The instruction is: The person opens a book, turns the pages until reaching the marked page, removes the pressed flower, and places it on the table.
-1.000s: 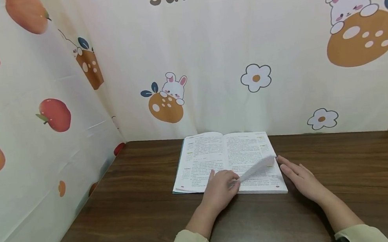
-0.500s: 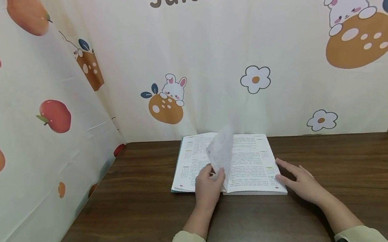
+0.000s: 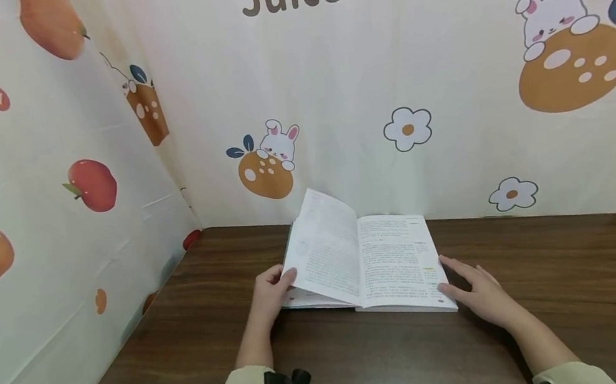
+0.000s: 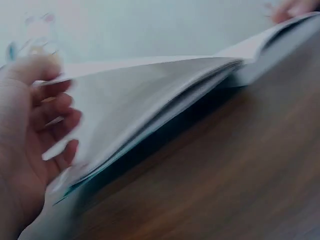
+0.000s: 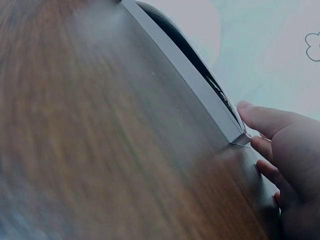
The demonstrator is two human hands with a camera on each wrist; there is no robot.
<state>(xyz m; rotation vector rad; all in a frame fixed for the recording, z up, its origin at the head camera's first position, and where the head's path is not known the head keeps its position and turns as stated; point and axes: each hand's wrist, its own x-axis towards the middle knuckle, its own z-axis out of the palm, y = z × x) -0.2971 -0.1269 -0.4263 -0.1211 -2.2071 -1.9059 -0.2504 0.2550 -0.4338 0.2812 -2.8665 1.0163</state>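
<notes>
An open book [image 3: 396, 258] with printed pages lies on the table against the back curtain. Its left-side page [image 3: 325, 249] is raised and slants over the pages beneath. At that page's outer edge my left hand [image 3: 267, 293] pinches it, thumb on top and fingers under, as the left wrist view also shows. My right hand [image 3: 485, 298] rests at the book's right edge with loosely bent fingers. In the right wrist view its thumb [image 5: 252, 112] touches the top of the page stack, and the fingertips lie along the side. A teal cover [image 4: 95, 182] peeks out below the pages.
The dark wooden table [image 3: 190, 354] extends around the book on both sides and in front. A white curtain [image 3: 331, 89] printed with fruit, rabbits and flowers rises right behind the book, with another side of it at the left.
My left hand has swung left from the book's middle with the page, which has turned from right to left. The right hand has stayed at the right edge.
</notes>
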